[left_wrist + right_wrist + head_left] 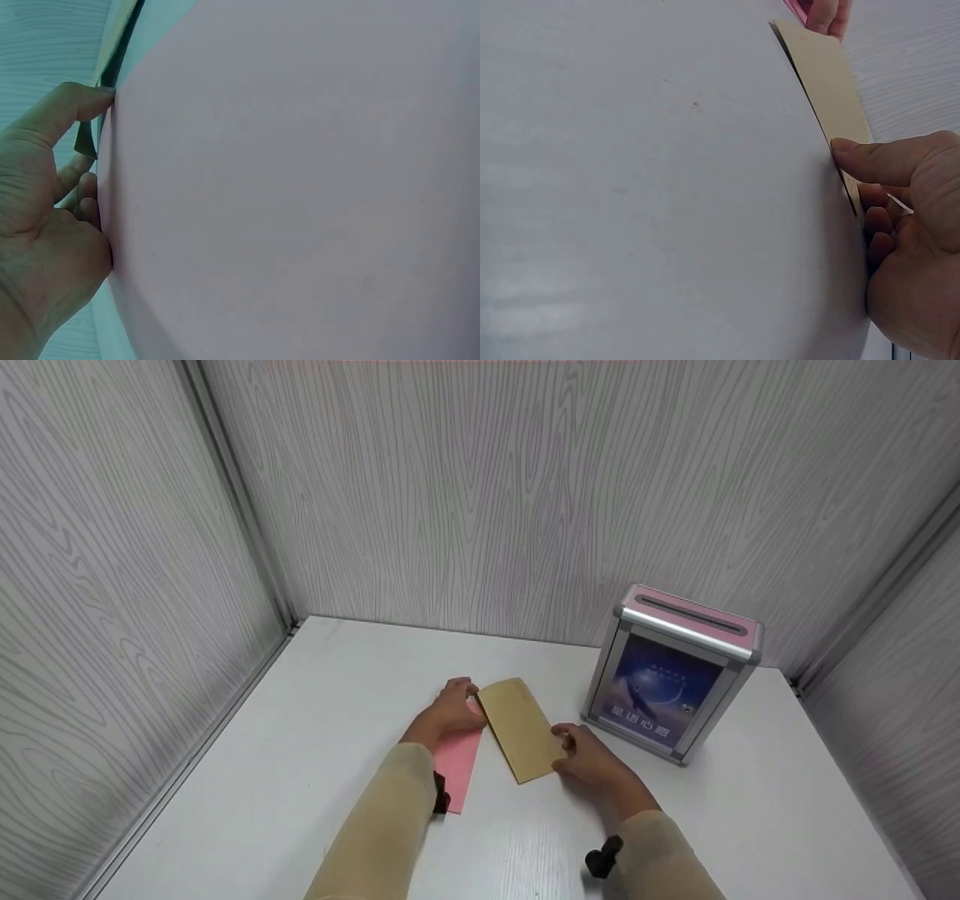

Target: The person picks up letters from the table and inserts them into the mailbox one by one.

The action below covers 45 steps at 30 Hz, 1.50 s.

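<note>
A brown envelope point(519, 727) lies slanted on the white table point(337, 697), with one hand at each end. My right hand point(589, 757) pinches its near right edge, thumb on top and fingers curled under, as the right wrist view shows point(915, 247). My left hand point(448, 711) rests on a pink envelope point(457, 772) and curls its fingertips at the brown envelope's far left corner. In the left wrist view the pink envelope point(300, 187) fills the frame, and a dark corner of the brown envelope point(84, 139) sits between thumb and fingers.
A metal box point(667, 675) with a pink slotted top and a blue picture on its front stands upright just right of the envelopes. Grey wood-grain walls close the table in at the back and on both sides. Bare table lies left and in front.
</note>
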### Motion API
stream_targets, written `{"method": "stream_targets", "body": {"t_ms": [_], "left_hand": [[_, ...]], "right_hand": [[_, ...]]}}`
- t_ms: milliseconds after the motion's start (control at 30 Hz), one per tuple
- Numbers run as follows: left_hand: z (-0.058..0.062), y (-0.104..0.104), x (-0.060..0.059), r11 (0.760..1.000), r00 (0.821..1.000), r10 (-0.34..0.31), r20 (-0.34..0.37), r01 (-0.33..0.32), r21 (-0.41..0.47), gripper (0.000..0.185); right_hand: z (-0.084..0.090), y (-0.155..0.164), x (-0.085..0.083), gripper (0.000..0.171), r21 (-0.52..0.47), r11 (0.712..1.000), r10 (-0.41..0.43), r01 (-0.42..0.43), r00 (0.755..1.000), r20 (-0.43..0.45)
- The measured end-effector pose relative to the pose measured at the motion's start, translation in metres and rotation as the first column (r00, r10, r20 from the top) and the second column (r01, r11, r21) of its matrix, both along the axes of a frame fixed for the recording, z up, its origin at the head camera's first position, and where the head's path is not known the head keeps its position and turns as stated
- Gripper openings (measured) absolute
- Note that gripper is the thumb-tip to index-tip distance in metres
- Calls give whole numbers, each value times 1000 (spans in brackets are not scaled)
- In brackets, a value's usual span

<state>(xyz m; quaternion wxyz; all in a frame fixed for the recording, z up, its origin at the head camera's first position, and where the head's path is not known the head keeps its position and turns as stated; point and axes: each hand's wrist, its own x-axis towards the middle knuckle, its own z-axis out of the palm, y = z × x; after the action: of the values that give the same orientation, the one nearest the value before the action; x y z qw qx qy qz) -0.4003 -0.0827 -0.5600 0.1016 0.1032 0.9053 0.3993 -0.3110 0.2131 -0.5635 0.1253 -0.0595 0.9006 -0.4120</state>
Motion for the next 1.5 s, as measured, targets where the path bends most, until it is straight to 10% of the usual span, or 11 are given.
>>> {"method": "stream_targets", "body": {"t_ms": [467, 1033, 1500], "left_hand": [[0, 3, 3, 996, 1000, 13, 18, -14, 82, 90], [-3, 3, -6, 965, 998, 45, 37, -53, 258, 35], [-10, -2, -10, 898, 987, 132, 93, -159, 410, 26]], "right_hand": [[0, 3, 2, 63, -33, 999, 19, -19, 1000, -9], [2, 5, 4, 65, -37, 999, 23, -24, 1000, -16], [1, 0, 3, 70, -7, 1000, 14, -14, 999, -39]]}}
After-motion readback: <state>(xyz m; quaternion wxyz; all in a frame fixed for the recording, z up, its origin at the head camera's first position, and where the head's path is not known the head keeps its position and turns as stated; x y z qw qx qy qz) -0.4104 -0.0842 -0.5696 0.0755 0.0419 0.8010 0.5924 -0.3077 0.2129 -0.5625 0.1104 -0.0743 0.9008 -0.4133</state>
